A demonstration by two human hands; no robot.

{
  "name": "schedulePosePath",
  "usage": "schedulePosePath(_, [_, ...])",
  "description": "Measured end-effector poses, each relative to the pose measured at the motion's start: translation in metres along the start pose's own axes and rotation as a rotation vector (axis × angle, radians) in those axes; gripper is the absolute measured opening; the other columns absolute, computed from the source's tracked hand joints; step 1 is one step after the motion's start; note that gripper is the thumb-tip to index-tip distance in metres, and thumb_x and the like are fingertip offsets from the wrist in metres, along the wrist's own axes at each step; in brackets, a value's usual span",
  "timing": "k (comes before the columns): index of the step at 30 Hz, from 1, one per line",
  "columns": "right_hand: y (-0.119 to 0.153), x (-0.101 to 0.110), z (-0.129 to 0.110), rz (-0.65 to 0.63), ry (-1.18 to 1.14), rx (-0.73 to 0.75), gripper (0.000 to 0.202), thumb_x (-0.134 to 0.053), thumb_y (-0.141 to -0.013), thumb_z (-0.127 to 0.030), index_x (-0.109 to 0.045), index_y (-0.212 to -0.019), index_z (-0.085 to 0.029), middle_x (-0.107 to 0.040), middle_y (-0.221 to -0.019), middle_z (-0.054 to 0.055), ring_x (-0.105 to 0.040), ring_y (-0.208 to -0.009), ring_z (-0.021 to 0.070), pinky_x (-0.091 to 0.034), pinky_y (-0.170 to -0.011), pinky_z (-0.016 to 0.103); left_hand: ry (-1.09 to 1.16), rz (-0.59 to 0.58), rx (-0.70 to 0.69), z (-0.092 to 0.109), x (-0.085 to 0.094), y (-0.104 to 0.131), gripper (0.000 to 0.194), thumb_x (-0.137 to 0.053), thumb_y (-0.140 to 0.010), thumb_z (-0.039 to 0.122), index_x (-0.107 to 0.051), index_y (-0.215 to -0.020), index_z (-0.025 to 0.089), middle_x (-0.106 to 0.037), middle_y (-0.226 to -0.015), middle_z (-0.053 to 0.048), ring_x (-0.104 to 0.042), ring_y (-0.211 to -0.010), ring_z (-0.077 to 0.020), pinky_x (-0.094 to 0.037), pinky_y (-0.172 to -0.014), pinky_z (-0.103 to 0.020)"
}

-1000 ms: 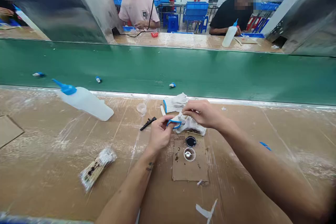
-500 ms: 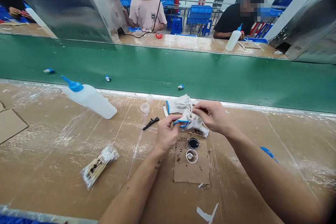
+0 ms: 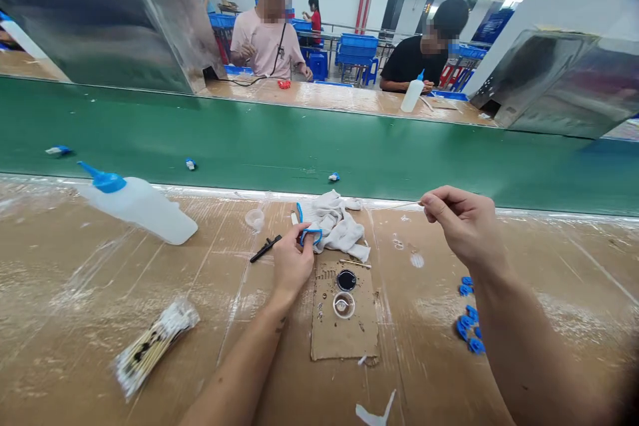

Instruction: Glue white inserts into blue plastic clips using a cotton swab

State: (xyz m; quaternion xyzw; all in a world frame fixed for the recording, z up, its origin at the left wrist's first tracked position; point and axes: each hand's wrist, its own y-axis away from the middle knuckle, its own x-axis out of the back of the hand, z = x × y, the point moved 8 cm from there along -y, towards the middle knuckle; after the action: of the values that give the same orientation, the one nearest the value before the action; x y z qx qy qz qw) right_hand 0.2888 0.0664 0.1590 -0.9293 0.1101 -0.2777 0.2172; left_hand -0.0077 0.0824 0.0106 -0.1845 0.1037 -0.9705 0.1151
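Note:
My left hand (image 3: 293, 259) is closed on the blue-edged cuff of a white knit glove (image 3: 339, 226), part of a crumpled white heap on the bench. Well to the right, my right hand (image 3: 462, 223) pinches a thin pale stick (image 3: 405, 205) that points left; its tip is too fine to make out. Below the gloves lies a stained cardboard piece (image 3: 344, 343). It bears a small cup of dark liquid (image 3: 346, 281), a clear cup (image 3: 343, 306) and a thin wooden stick (image 3: 355, 263). A black pen-like tool (image 3: 265, 249) lies beside my left hand.
A white squeeze bottle (image 3: 144, 206) lies left, a bag of cotton swabs (image 3: 154, 346) nearer me. Several blue plastic parts (image 3: 469, 326) sit by my right forearm. Beyond runs a green conveyor belt (image 3: 259, 146) carrying small blue-white pieces; co-workers sit across it.
My right hand has moved away from the glove to the right, carrying the thin pale stick. My left hand stays at the glove cuff. The view has tilted up and shifted right.

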Motion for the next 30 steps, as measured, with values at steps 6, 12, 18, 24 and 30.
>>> schedulePosePath(6, [0.050,0.029,0.006,0.055,0.002,-0.051,0.025,-0.069,-0.094,-0.035,-0.069,-0.073,-0.022,-0.054,-0.061,-0.002,-0.048,-0.056,0.0124,-0.038,-0.050,0.024,-0.188,-0.084,-0.141,0.033,0.024,-0.021,0.031,-0.061,-0.086,0.026,-0.075,-0.112,0.017,-0.077,-0.113,-0.013,-0.070,-0.104,-0.0313,-0.054,-0.095,-0.046])
schedulePosePath(12, [0.108,0.034,0.050,0.156,-0.152,-0.127,0.036,-0.066,-0.098,-0.040,-0.062,-0.067,-0.020,-0.049,-0.061,-0.001,-0.044,-0.057,0.0132,-0.036,-0.051,0.025,-0.409,-0.144,-0.311,0.105,0.004,-0.116,0.037,-0.041,-0.101,0.019,-0.063,-0.131,0.016,-0.070,-0.125,-0.012,-0.066,-0.116,-0.0252,-0.055,-0.095,-0.039])
schedulePosePath(18, [0.119,0.036,0.065,0.169,-0.181,-0.147,0.033,-0.067,-0.097,-0.039,-0.064,-0.069,-0.022,-0.053,-0.062,0.000,-0.050,-0.056,0.0160,-0.041,-0.049,0.026,-0.609,-0.486,-0.294,0.087,-0.130,-0.181,0.030,-0.068,-0.099,0.032,-0.066,-0.123,0.015,-0.069,-0.125,-0.011,-0.069,-0.109,-0.0252,-0.059,-0.094,-0.047])
schedulePosePath(24, [0.121,0.041,0.058,0.187,-0.128,-0.103,0.031,-0.065,-0.096,-0.039,-0.066,-0.069,-0.024,-0.055,-0.060,0.001,-0.053,-0.052,0.0178,-0.043,-0.046,0.027,-0.613,-0.617,-0.361,0.083,-0.187,-0.179,0.031,-0.065,-0.101,0.035,-0.065,-0.127,0.018,-0.067,-0.130,-0.011,-0.069,-0.109,-0.0240,-0.061,-0.092,-0.045])
schedulePosePath(30, [0.125,0.049,0.056,0.175,-0.106,-0.079,0.027,-0.067,-0.096,-0.035,-0.068,-0.072,-0.025,-0.058,-0.063,0.001,-0.053,-0.051,0.0174,-0.042,-0.044,0.027,-0.518,-0.479,-0.423,0.123,-0.075,-0.159,0.027,-0.069,-0.094,0.022,-0.071,-0.120,0.017,-0.077,-0.110,-0.009,-0.070,-0.099,-0.0216,-0.056,-0.093,-0.036])
